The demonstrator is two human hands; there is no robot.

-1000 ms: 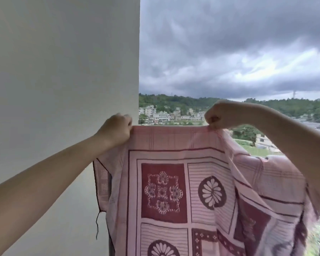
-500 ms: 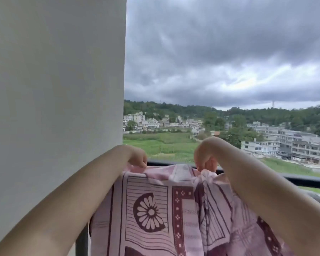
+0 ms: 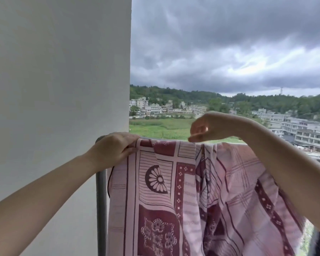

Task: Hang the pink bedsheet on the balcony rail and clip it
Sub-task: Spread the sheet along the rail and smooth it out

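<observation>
The left hand (image 3: 116,147) grips the left top edge of the bedsheet (image 3: 183,196) with curled fingers, pressing it on the rail (image 3: 101,191). The right hand (image 3: 209,126), just beside, pinches the top fold. Between and below both hands the bedsheet hangs over the rail.

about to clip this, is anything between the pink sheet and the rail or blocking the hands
Nothing visible does. The pink bedsheet already drapes over the balcony rail. The left hand grips its top edge at the rail's corner; the right hand pinches the edge further along. No clip shows.
</observation>
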